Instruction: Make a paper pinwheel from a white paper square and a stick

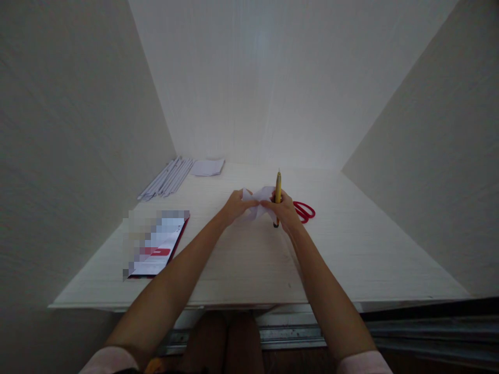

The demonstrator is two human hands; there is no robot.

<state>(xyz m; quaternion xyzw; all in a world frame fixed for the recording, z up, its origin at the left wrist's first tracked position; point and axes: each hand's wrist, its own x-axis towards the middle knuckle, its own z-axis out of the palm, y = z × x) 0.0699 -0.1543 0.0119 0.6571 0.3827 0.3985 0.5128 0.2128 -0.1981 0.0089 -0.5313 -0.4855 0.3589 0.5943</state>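
Note:
A folded piece of white paper (260, 195) is stretched between my two hands over the middle of the table. My left hand (236, 205) pinches its left side, thumb pointing inward. On the other side my right hand (287, 209) grips the paper's right side between thumb and fingers. A yellow pen (278, 188) is also held in that right hand, standing roughly upright with its thin tip upward and a dark end below. Just right of this hand lie scissors with red handles (305, 212); their blades are hidden from view.
Several narrow white paper strips or rolled sticks (167, 178) lie at the back left, beside a flat stack of white paper (208, 167). A screen device with a dark red edge (158, 262), partly pixelated, rests at the left front. Pale walls enclose the table (366, 249) on three sides.

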